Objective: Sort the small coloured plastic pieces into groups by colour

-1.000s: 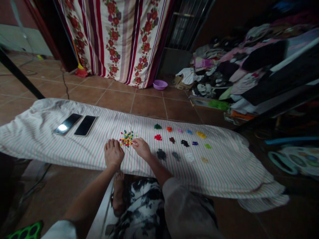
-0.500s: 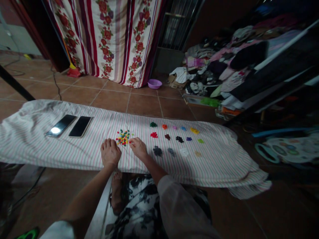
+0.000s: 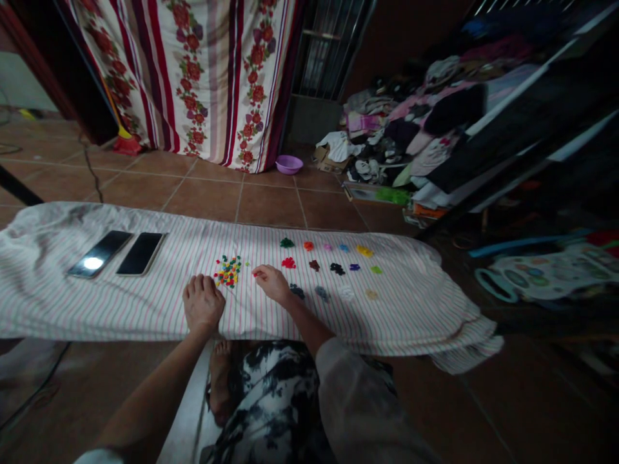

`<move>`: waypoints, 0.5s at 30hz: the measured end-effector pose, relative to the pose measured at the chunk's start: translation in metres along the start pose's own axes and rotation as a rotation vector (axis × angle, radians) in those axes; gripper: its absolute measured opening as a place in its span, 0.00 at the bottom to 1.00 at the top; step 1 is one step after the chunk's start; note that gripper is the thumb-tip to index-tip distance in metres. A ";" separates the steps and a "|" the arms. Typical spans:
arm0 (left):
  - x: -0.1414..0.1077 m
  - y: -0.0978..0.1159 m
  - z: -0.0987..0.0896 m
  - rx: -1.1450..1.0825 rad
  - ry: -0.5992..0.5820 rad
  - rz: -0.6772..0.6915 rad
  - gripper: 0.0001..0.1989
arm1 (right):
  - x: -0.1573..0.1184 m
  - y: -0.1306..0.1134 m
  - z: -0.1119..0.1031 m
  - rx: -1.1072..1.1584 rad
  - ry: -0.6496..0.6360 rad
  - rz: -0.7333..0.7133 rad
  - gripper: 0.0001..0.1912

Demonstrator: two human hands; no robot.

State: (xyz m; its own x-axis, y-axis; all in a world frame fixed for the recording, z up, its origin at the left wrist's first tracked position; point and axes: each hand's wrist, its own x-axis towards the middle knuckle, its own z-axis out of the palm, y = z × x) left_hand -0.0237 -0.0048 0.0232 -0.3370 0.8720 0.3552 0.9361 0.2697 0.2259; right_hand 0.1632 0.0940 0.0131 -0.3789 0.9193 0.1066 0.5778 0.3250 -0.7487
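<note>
A mixed pile of small coloured pieces [image 3: 228,270] lies on the striped cloth [image 3: 169,309]. My left hand [image 3: 203,301] rests on the cloth just below that pile, its fingers curled; whether it holds anything is hidden. Right of the pile, my right hand [image 3: 271,282] pinches a small red piece [image 3: 255,274]. Beyond it are sorted clusters in three rows, among them a red one [image 3: 289,263], a dark green one [image 3: 287,243], a black one [image 3: 337,269] and a yellow one [image 3: 364,251]. A dark grey cluster [image 3: 296,291] is partly behind my right wrist.
Two phones [image 3: 101,254] [image 3: 140,254] lie at the cloth's left. Across the tiled floor are a flowered curtain [image 3: 213,84], a purple basin [image 3: 289,165] and heaped clothes [image 3: 401,129]. A dark bar [image 3: 19,187] stands at the left edge.
My right hand has moved right, away from the mixed pile, with a red piece in its fingers. My left hand stays by the pile. The whole view has shifted slightly.
</note>
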 end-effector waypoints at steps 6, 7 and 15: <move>0.000 -0.001 0.001 -0.008 0.001 -0.004 0.13 | -0.002 0.035 -0.049 -0.075 0.281 0.146 0.12; -0.001 -0.001 0.001 -0.003 0.005 0.000 0.13 | -0.003 0.040 -0.056 -0.110 0.314 0.176 0.12; -0.001 -0.002 0.005 0.018 0.027 0.009 0.13 | -0.004 0.057 -0.078 -0.295 0.329 0.337 0.11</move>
State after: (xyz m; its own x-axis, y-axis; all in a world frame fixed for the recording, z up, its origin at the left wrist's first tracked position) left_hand -0.0248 -0.0041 0.0183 -0.3314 0.8628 0.3818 0.9405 0.2700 0.2063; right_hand 0.2536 0.1261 0.0212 0.0800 0.9887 0.1266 0.8237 0.0060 -0.5670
